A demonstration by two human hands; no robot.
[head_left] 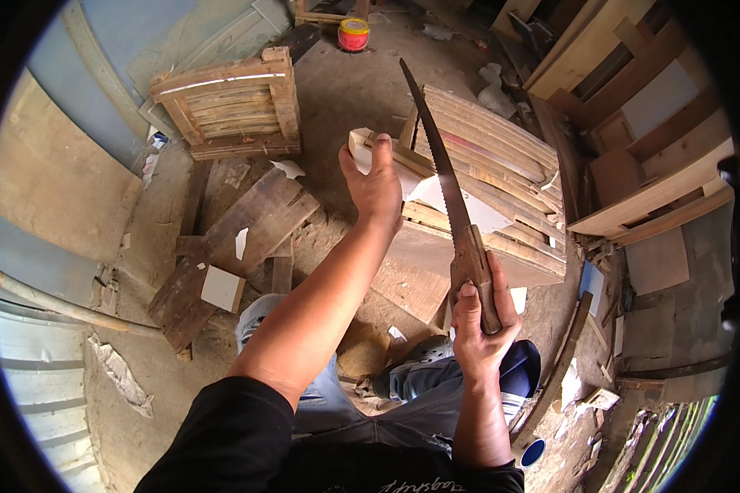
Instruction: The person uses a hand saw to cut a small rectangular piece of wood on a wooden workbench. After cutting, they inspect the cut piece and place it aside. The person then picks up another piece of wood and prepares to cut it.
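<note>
My right hand [487, 333] is wrapped round the wooden handle of a handsaw [446, 168]. The long, toothed blade points up and away, slightly to the left, with its tip raised past the slatted crate. My left hand [376, 185] grips a wooden board with a white face [481, 212], thumb on top near its left end. This board lies across the slatted wooden crate [501, 148], which stands in front of me. In this view the blade crosses over the board; whether they touch, I cannot tell.
A slatted wooden frame [238, 111] stands at the far left. Nearer lie brown planks [259, 218] with a small white block [221, 289]. A red tub with a yellow lid [353, 35] is at the back. Wooden shelving [674, 189] lines the right; a blue cup [533, 453] sits near right.
</note>
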